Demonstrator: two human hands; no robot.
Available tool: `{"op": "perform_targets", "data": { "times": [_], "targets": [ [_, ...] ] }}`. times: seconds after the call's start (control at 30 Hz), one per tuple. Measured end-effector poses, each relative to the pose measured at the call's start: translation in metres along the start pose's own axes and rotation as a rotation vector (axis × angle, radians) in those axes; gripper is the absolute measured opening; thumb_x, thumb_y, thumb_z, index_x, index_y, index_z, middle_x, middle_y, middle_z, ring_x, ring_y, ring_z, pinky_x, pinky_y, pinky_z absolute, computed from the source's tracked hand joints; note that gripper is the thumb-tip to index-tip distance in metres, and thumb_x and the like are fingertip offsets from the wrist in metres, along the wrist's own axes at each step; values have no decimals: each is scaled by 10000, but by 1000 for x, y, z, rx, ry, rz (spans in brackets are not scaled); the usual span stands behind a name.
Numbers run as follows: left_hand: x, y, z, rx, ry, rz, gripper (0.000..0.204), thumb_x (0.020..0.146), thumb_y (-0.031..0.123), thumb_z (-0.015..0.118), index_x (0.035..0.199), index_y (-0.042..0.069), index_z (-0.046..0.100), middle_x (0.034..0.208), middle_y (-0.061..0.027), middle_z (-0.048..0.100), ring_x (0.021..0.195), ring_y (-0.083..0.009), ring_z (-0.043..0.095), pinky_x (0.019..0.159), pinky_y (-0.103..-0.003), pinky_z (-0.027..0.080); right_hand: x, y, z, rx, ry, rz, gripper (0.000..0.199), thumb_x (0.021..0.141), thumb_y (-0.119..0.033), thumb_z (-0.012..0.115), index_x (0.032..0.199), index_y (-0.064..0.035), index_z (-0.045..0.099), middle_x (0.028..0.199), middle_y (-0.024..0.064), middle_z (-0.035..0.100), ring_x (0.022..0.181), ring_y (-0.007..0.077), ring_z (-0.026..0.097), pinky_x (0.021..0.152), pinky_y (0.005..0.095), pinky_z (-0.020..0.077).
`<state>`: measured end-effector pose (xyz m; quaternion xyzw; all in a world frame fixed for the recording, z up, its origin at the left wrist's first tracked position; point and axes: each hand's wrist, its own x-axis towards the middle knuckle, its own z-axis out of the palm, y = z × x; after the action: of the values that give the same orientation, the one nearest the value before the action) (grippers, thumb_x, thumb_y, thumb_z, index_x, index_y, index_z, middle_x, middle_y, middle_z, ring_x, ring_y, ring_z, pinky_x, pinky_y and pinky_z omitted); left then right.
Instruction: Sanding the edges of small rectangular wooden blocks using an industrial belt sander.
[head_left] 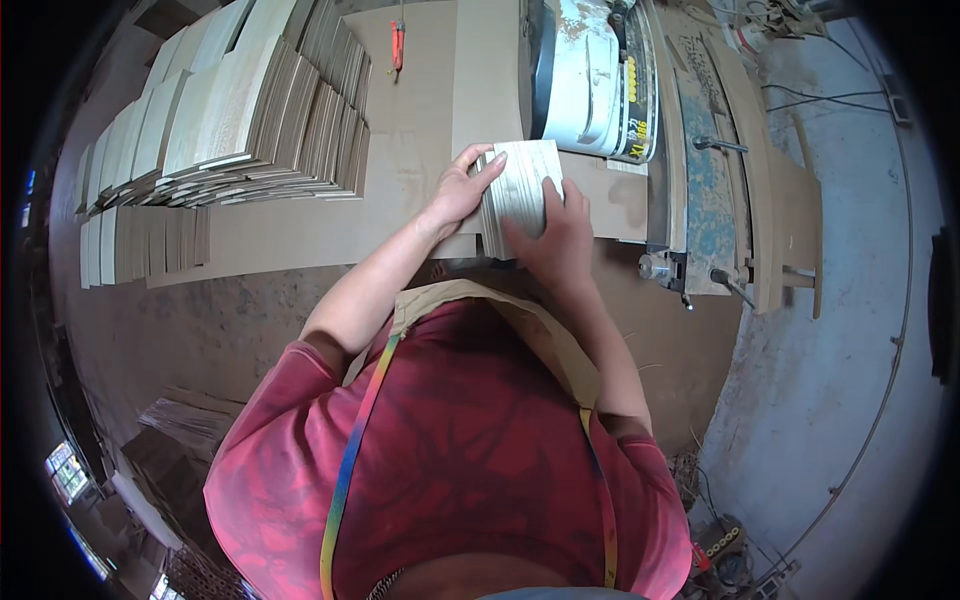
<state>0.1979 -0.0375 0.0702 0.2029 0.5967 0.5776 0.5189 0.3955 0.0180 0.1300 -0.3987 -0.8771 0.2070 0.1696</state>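
Note:
A block of thin pale wooden boards (523, 178) stands at the near edge of the cardboard-covered table, in front of my body. My left hand (463, 190) grips its left side, with the thumb over the top edge. My right hand (560, 238) lies against its right and near side, fingers bent round it and a little blurred. Some of the block's lower part is hidden by my right hand.
Tall stacks of similar boards (220, 125) fill the table's left side. A white plastic bucket (585, 80) lies beyond the block. A red-handled tool (397, 45) rests on the cardboard (400, 140). At right stands a bench with a metal clamp (720, 145), beside a wall.

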Motion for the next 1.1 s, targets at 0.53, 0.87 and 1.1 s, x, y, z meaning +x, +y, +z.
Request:
{"op": "perform_targets", "data": {
  "times": [0.53,0.87,1.1],
  "targets": [
    [-10,23,-44,-5,-101,-97,410,1088,276,742,1468,153,648,1198,-96,675,979,-161,658,791,-252,559,-8,158,80,-441,439,76,473,967,-215,758,1343,63,686,1411,264,628,1341,458,560,1074,508,540],
    [-4,18,16,210,216,-18,336,1082,327,761,1351,134,706,1113,-82,655,966,-126,617,760,-248,517,35,100,33,98,260,-34,594,957,-303,820,1400,60,663,1406,265,632,1292,443,584,1033,501,554],
    [14,-5,17,170,243,69,376,1034,350,797,1317,108,747,1320,-191,664,1163,-264,667,946,-361,566,-6,12,8,28,17,68,755,843,-326,871,1450,49,623,1522,351,517,1309,503,570,1084,536,530]
  ]
}}
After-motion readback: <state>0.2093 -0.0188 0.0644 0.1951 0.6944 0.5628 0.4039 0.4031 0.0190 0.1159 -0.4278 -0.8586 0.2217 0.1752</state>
